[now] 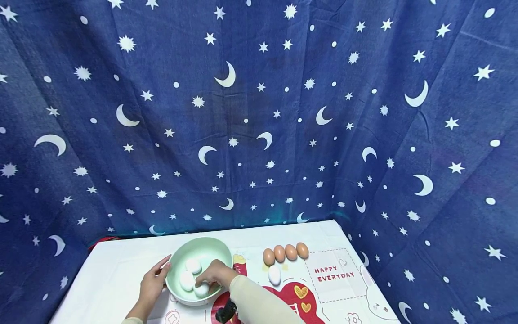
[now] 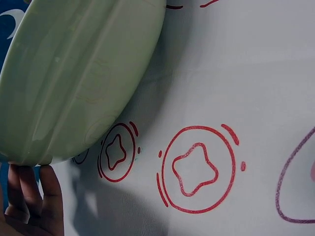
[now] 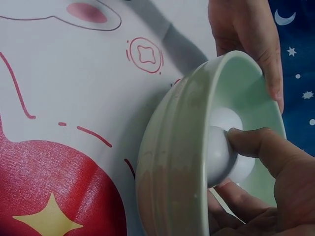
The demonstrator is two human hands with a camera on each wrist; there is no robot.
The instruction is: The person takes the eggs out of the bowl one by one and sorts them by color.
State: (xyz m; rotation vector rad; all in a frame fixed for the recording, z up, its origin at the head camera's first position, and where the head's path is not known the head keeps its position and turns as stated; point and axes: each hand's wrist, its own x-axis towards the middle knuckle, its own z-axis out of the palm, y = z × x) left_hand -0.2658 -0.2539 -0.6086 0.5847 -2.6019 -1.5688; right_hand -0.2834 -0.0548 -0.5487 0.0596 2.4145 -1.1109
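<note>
A light green bowl (image 1: 218, 249) sits on the table's left half, holding several white eggs (image 1: 187, 280). My right hand (image 1: 218, 273) reaches into it and grips one white egg (image 3: 219, 155) between thumb and fingers, close to the bowl's near wall. At the left side of the bowl, my left hand (image 1: 153, 282) holds the wall, with the thumb by the rim. In the left wrist view, the fingertips (image 2: 49, 174) press against the bowl's outside. Part of the right hand's fingers is hidden behind the rim and the egg in the right wrist view.
Several brown eggs (image 1: 285, 253) stand in a row right of the bowl, with one white egg (image 1: 274, 275) just in front of them. A printed white cloth (image 1: 336, 288) covers the table. A blue curtain (image 1: 259, 135) with moons and stars hangs behind.
</note>
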